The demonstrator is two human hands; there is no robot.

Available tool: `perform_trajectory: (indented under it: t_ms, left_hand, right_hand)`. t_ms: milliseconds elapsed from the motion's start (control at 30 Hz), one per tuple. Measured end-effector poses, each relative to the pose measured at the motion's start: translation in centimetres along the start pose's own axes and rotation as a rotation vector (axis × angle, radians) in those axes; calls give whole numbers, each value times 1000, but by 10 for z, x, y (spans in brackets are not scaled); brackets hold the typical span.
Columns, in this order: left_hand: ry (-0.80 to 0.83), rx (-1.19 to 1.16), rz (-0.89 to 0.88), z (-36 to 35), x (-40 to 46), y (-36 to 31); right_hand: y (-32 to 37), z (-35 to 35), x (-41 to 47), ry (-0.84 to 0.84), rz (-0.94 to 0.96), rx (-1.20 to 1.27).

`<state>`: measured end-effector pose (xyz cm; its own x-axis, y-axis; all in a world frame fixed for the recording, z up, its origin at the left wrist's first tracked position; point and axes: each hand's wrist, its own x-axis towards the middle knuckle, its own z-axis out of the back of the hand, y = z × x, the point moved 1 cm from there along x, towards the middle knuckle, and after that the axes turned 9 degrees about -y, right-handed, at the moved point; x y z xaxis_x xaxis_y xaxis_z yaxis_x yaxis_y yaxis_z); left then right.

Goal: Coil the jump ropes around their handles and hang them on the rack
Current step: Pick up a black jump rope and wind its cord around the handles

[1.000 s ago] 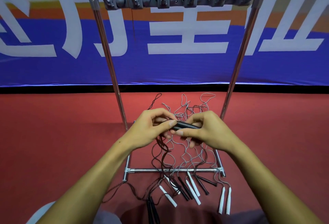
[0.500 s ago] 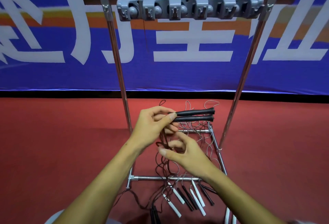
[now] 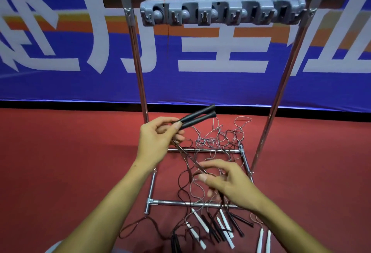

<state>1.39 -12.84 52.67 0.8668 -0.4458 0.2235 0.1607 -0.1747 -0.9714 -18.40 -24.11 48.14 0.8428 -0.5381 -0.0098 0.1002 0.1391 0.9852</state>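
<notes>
My left hand [image 3: 158, 140] grips two black jump-rope handles [image 3: 197, 116] side by side, their free ends pointing up and to the right. Their dark cord [image 3: 188, 157] runs taut from that hand down to my right hand [image 3: 228, 182], which pinches it between thumb and forefinger, the other fingers spread. Above stands the rack [image 3: 140, 76], a metal frame with a grey hook bar [image 3: 220, 13] across the top; nothing hangs on its hooks. Both hands are well below the hook bar, over the rack's base.
Several loose ropes lie tangled on the red floor inside the rack's base [image 3: 186, 203], grey and black cords [image 3: 218, 142] mixed. Their white and black handles [image 3: 212, 226] fan out in front of the base. A blue banner wall [image 3: 60, 62] stands behind.
My left hand has tilted the two black handles upward. My right hand has left the handles and moved down along the cord, pulling it taut. The view has dropped slightly.
</notes>
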Motion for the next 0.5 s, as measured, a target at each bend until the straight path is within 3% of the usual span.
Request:
perform_trajectory:
  t_ms: [167, 267, 433, 500]
  left_hand:
    - [-162, -21, -56, 7, 8, -7]
    - [-212, -27, -91, 11, 11, -11]
    - [-125, -9, -99, -1, 2, -6]
    - [-39, 8, -94, -11, -6, -1]
  right_hand:
    - [-15, -2, -3, 131, 48, -131]
    - [-20, 2, -2, 192, 99, -372]
    - [-26, 2, 5, 385, -48, -707]
    - [-20, -4, 7, 396, -18, -706]
